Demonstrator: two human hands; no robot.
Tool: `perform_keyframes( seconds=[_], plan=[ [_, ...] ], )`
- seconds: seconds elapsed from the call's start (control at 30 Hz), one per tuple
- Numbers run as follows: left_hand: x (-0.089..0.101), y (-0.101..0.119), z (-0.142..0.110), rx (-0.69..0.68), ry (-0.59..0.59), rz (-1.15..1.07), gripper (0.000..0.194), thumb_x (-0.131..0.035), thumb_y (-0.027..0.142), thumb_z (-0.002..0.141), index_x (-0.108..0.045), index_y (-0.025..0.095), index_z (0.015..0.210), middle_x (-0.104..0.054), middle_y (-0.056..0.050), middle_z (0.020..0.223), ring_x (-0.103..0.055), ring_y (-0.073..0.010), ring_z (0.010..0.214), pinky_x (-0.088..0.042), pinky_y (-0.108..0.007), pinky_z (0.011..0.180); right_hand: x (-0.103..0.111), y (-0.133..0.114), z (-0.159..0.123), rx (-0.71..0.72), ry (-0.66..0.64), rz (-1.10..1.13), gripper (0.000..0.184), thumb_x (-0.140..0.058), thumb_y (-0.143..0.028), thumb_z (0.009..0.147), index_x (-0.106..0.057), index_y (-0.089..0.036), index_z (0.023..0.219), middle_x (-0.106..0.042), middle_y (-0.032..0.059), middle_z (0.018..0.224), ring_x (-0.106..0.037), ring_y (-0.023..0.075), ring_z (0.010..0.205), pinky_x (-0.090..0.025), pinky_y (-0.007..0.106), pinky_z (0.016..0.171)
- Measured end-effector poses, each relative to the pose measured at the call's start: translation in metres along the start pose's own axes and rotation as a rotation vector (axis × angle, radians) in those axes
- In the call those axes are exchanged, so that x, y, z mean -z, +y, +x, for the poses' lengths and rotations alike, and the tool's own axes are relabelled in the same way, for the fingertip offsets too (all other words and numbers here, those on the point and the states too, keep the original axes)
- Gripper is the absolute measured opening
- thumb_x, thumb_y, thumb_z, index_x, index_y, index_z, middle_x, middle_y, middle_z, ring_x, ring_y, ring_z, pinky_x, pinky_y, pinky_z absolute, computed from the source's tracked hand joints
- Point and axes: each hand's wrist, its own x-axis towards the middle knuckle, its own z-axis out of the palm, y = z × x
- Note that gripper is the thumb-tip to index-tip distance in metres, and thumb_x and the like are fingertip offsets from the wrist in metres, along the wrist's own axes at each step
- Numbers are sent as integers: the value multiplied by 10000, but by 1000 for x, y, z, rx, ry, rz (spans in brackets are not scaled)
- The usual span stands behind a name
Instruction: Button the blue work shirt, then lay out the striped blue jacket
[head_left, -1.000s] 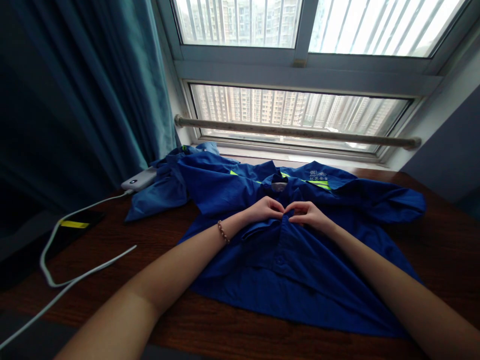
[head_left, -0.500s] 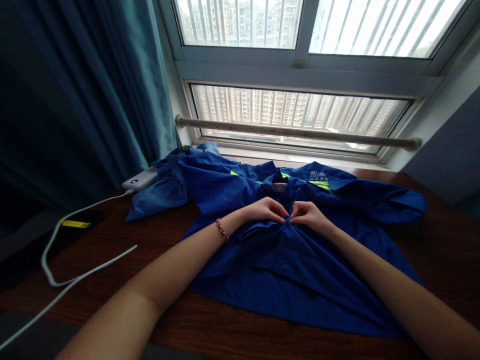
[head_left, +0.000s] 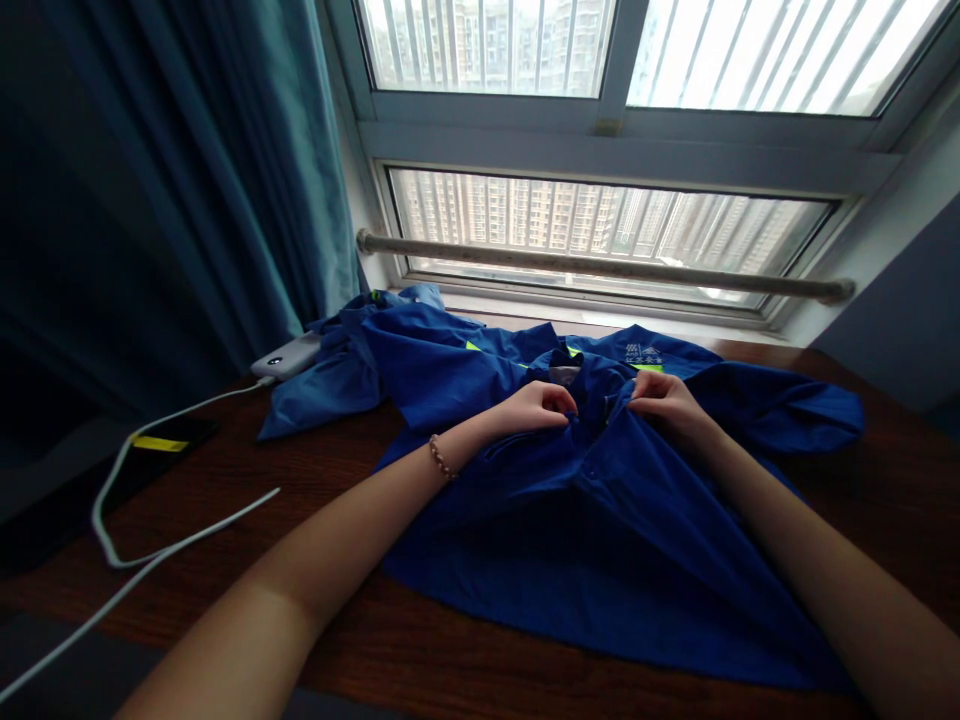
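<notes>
A blue work jacket point(head_left: 480, 560) with yellow-green strips and white print lies spread on a dark wooden table, its collar toward the window. My left hand point(head_left: 541, 406) pinches the cloth at the front opening, just below the collar. On the other side, my right hand point(head_left: 670, 408) grips the opposite front edge and holds it raised. Between the two hands the front panels stand apart near the collar. The fingertips partly cover the cloth they hold, and any button there is hidden.
Left of the jacket, another blue garment point(head_left: 322, 395) lies bunched, with a white power bank point(head_left: 289, 358) against it. A white cable point(head_left: 187, 545) runs over the table point(head_left: 337, 660). A dark flat object with a yellow label point(head_left: 159, 443) lies far left. Behind are a metal rail point(head_left: 600, 265) and a curtain point(head_left: 300, 180).
My hands were together at the front placket. The right hand has moved right and up with its edge of the jacket, parting the front, while the left stays nearly in place.
</notes>
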Motion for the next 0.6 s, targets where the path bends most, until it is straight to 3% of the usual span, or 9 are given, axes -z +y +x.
perform_keyframes(
  seconds=[0.07,0.13,0.23,0.37,0.43,0.5,0.57,0.6],
  plan=[
    [-3,18,-8,-92,253,236,178,-547,136,663,-614,133,828,-571,-8,739,-490,-87,629,-381,-202,608,-2,-2,-1,15,47,15,240,-750,-197,525,-524,-166,600,-561,-42,559,-483,64,449,-364,183,431],
    [-10,36,-17,-150,380,334,159,-519,164,699,-610,147,829,-575,-12,755,-496,-92,645,-378,-204,618,-5,-5,-2,22,96,22,256,-756,-222,512,-523,-169,604,-557,-43,566,-474,62,448,-358,184,428],
    [-24,50,-29,-51,209,244,210,-547,308,719,-602,140,831,-583,-14,705,-518,-94,587,-374,-194,540,-9,-10,-4,32,162,-5,280,-759,-270,501,-523,-172,616,-555,-37,585,-475,70,462,-358,193,431],
    [-41,39,-28,128,-60,9,290,-630,375,641,-579,122,774,-569,5,637,-494,-74,460,-347,-181,440,-11,-14,-4,69,184,-134,293,-740,-344,518,-528,-174,627,-548,-32,575,-473,81,466,-361,207,442],
    [-43,29,-23,164,-102,-154,265,-659,344,614,-564,123,725,-539,24,583,-467,-60,435,-343,-169,423,-12,-15,-4,113,208,-293,279,-718,-369,547,-547,-174,651,-538,-31,566,-468,85,465,-361,213,447],
    [-39,21,-16,224,-103,-339,239,-680,301,599,-559,120,696,-504,38,534,-442,-47,424,-332,-150,408,-16,-18,-6,215,342,-515,235,-675,-366,614,-574,-177,709,-521,-32,558,-469,91,475,-361,218,461],
    [-31,12,-9,320,-42,-519,195,-688,231,593,-554,112,668,-482,43,501,-421,-33,414,-307,-131,390,-24,-23,-10,348,464,-728,181,-621,-338,687,-589,-180,769,-503,-34,549,-465,92,478,-363,221,480],
    [-25,7,-6,373,11,-608,164,-680,186,595,-548,106,649,-482,39,493,-424,-31,412,-306,-128,387,-29,-26,-13,403,451,-812,160,-599,-323,713,-592,-182,787,-500,-34,545,-460,90,474,-363,221,487]
  ],
)
